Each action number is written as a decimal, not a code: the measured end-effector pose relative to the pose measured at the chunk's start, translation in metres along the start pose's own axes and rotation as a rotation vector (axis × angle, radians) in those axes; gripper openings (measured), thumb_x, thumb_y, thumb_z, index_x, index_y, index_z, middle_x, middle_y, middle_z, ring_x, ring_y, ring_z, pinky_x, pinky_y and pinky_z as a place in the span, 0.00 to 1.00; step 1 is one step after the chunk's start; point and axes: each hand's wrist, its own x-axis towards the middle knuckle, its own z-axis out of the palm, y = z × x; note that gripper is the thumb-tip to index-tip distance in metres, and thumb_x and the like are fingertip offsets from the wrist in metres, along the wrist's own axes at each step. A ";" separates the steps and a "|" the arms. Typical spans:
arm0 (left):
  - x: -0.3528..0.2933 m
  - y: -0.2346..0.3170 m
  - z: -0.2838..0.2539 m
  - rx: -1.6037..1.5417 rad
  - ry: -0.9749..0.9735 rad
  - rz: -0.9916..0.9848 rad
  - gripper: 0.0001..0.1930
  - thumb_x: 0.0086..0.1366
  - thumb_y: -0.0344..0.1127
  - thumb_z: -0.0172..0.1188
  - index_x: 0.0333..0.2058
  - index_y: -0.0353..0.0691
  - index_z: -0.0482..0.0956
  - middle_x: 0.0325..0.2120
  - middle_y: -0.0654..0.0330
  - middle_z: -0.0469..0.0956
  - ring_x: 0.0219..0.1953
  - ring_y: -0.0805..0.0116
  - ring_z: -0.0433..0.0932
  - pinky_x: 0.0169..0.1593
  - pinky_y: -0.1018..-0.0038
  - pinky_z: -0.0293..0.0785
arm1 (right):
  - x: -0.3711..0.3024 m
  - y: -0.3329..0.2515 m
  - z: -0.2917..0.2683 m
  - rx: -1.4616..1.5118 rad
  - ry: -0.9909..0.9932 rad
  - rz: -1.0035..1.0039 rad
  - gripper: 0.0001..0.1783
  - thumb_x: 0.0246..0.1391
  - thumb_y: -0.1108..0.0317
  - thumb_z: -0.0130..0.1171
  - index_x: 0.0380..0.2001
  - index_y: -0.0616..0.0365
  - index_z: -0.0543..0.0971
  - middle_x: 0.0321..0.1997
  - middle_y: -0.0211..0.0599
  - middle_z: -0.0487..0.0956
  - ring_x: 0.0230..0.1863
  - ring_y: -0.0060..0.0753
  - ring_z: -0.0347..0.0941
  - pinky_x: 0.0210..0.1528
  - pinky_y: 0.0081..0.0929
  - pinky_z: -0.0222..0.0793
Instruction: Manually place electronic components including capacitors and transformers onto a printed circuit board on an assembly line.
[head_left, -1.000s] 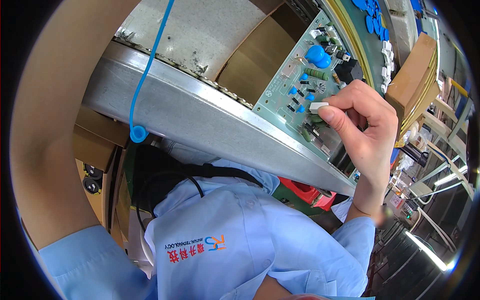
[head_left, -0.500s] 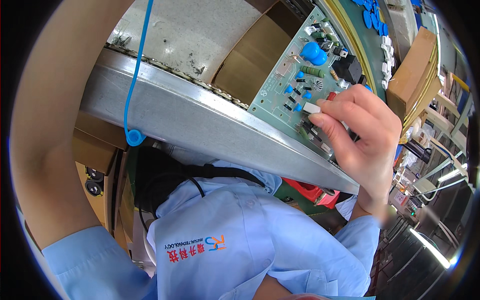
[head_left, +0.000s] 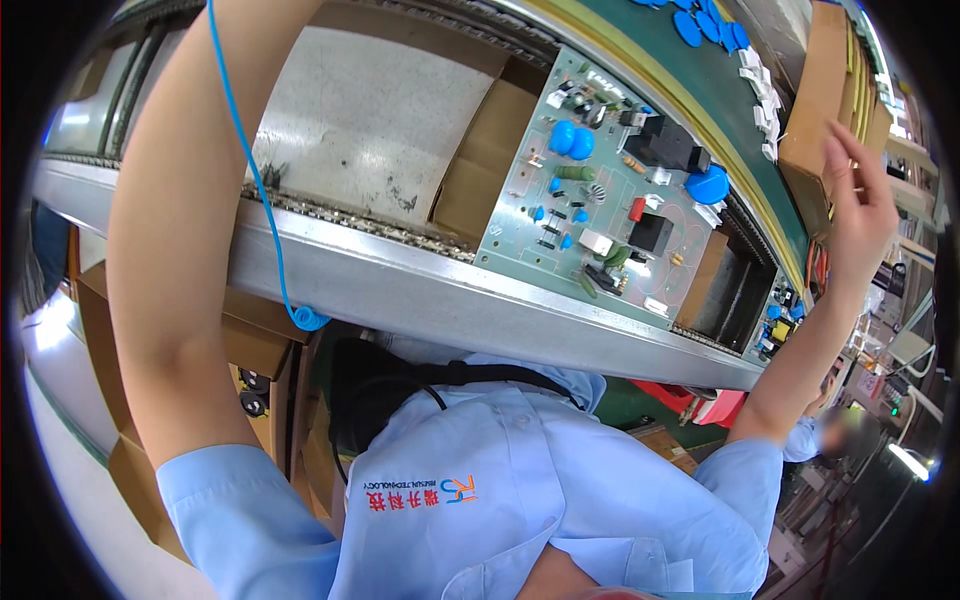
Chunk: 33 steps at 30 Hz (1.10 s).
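A green circuit board (head_left: 505, 245) lies across the conveyor, carrying blue round parts, black blocks and several small components. Near its front edge sits a white rectangular block (head_left: 596, 242), with nothing touching it. My right hand (head_left: 862, 195) is raised beyond the board's right side, close to a cardboard box. Its fingers are stretched out, and I see nothing held in them. My left forearm (head_left: 175, 220) reaches up over the conveyor at the left. The left hand itself is outside the picture.
The conveyor's metal rail (head_left: 390, 280) runs between me and the board. Blue discs (head_left: 690, 28) and white parts (head_left: 762, 100) lie on the far green surface, beside the cardboard box (head_left: 812, 110). A blue cord (head_left: 265, 190) hangs by my left arm. Another board (head_left: 775, 325) shows at right.
My right hand has let go of the white block on the board and moved up and right, its fingers opening. The view has shifted, showing more of the board and conveyor.
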 end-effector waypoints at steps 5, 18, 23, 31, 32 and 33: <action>0.011 0.053 -0.033 -0.648 -0.165 -0.273 0.09 0.67 0.31 0.54 0.37 0.29 0.77 0.28 0.55 0.81 0.25 0.74 0.79 0.28 0.78 0.75 | 0.011 0.278 -0.030 -0.329 -0.027 0.233 0.28 0.59 0.46 0.58 0.55 0.54 0.78 0.38 0.34 0.80 0.33 0.26 0.69 0.40 0.23 0.67; -0.101 0.127 -0.104 -0.825 -0.625 -0.710 0.09 0.69 0.29 0.52 0.46 0.39 0.75 0.19 0.70 0.65 0.21 0.82 0.64 0.26 0.82 0.61 | 0.042 0.112 0.023 0.003 0.183 -0.271 0.20 0.61 0.58 0.57 0.54 0.55 0.77 0.57 0.37 0.78 0.59 0.37 0.72 0.61 0.27 0.62; -0.121 0.135 -0.113 -0.972 -0.611 -0.798 0.11 0.68 0.25 0.52 0.49 0.35 0.73 0.26 0.68 0.68 0.24 0.83 0.67 0.27 0.83 0.63 | 0.072 -0.069 0.081 0.319 -0.105 -0.476 0.14 0.49 0.75 0.56 0.42 0.60 0.81 0.46 0.49 0.79 0.49 0.54 0.75 0.50 0.42 0.71; -0.126 0.147 -0.109 -0.907 -0.650 -0.827 0.16 0.64 0.18 0.53 0.50 0.36 0.71 0.29 0.65 0.70 0.24 0.81 0.69 0.28 0.82 0.67 | 0.122 -0.117 0.175 0.274 -0.068 -0.506 0.11 0.50 0.73 0.50 0.34 0.58 0.81 0.37 0.48 0.81 0.44 0.55 0.77 0.45 0.46 0.73; -0.127 0.148 -0.108 -0.810 -0.653 -0.758 0.17 0.63 0.18 0.53 0.50 0.36 0.71 0.28 0.64 0.69 0.24 0.81 0.69 0.28 0.81 0.67 | 0.124 -0.117 0.177 0.289 -0.055 -0.498 0.10 0.50 0.72 0.51 0.33 0.58 0.81 0.35 0.48 0.81 0.43 0.54 0.78 0.44 0.47 0.73; -0.126 0.150 -0.106 -0.747 -0.619 -0.685 0.16 0.62 0.19 0.57 0.48 0.36 0.73 0.27 0.61 0.70 0.24 0.75 0.72 0.28 0.77 0.69 | 0.123 -0.118 0.176 0.287 0.010 -0.548 0.09 0.49 0.73 0.51 0.30 0.58 0.81 0.35 0.48 0.81 0.42 0.54 0.78 0.44 0.47 0.73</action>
